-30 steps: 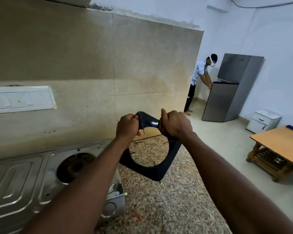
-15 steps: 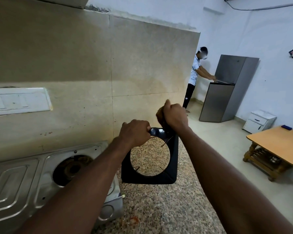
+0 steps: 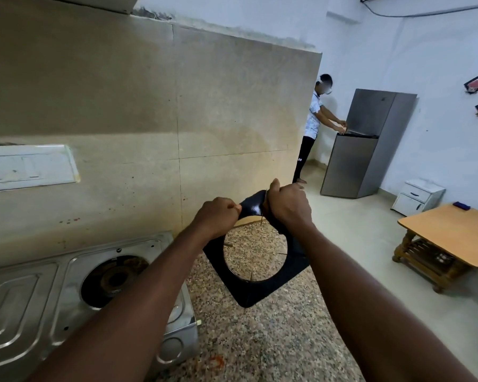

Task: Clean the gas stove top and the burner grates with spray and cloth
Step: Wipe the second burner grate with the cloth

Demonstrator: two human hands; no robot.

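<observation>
Above the counter [image 3: 273, 340], two fists on one grate [image 3: 260, 293]

Left hand [image 3: 218, 216] and right hand [image 3: 287, 208] each curl tight round the grate's top corner, knuckles close together. Its ring hangs tilted below them. Stove [image 3: 39, 293] sits down-left of the grip, burner uncovered.

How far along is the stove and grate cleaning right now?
Done: the grate is off the stove, leaving the burner bare. In hand: left hand and right hand both grip it over the granite counter. Left: the burner looks brown and grimy; no spray or cloth shows, so wiping seems undone.
</observation>
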